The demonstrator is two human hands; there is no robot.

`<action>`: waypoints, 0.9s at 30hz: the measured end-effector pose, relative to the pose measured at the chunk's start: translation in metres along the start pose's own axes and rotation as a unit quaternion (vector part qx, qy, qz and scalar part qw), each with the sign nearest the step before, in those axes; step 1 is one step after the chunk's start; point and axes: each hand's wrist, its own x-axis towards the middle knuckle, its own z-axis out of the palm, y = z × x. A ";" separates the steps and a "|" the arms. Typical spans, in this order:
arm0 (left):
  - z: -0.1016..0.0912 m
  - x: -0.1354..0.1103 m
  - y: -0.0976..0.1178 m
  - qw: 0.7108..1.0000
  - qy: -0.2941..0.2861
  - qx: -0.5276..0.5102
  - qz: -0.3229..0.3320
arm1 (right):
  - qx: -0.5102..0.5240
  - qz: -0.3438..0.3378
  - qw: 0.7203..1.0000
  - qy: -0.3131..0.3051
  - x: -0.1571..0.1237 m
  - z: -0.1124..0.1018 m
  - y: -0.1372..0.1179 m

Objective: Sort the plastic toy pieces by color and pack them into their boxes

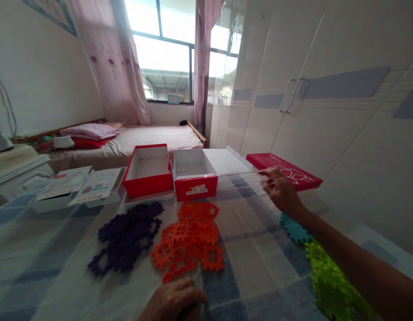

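A: Widest thing first?
B: Checked cloth (256,285). At its far side we log an empty-looking left red box (148,189), then an open right red box (195,180), its white lid (225,160) laid out rightward.
A: And beyond that?
B: Flat crimson box (300,174), long axis slanting from far left to near right.
A: Smaller items?
B: Orange pieces (189,238) and purple pieces (129,234) in front of the boxes; lime pieces (330,281) and teal pieces (295,229) by the right forearm.
A: Hands?
B: Right hand (280,189): fingers half-open, nothing seen in them. The lid's corner lies just left and beyond; crimson box behind. Contact, we can't tell. Left hand (176,301), curled just short of the orange pieces; its grip we can't tell.
A: Nearer to the lid?
B: The right. Bare cloth stretches between orange and teal, giving us open room.
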 end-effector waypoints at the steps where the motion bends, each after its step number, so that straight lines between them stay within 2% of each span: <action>1: 0.000 0.001 0.001 1.000 0.009 -0.001 0.004 | 0.016 -0.049 0.998 -0.046 -0.001 0.010 -0.022; 4: 0.001 0.002 0.001 1.000 0.018 -0.004 0.012 | 0.021 -0.165 0.978 -0.127 0.001 0.046 -0.076; 6: 0.001 0.001 0.000 1.000 0.010 0.003 0.002 | 0.003 -0.197 0.968 -0.156 0.008 0.071 -0.099; 10: 0.001 0.000 -0.004 1.000 0.001 0.009 0.012 | -0.041 -0.182 0.964 -0.192 0.026 0.109 -0.123; 13: 0.004 0.000 -0.009 1.000 0.004 0.004 0.018 | -0.083 -0.130 0.966 -0.209 0.035 0.124 -0.130; 17: 0.017 0.000 -0.017 0.999 0.029 -0.005 0.016 | -0.131 -0.052 0.968 -0.208 0.041 0.133 -0.133; 21: 0.025 0.000 -0.021 0.999 0.046 -0.004 0.006 | -0.160 -0.018 0.967 -0.198 0.045 0.134 -0.130; 24: 0.019 0.002 -0.018 1.000 0.022 -0.001 0.002 | -0.175 -0.015 0.967 -0.187 0.050 0.125 -0.122; 27: 0.009 0.002 -0.013 1.000 -0.015 0.002 -0.001 | -0.193 -0.012 0.966 -0.172 0.052 0.102 -0.107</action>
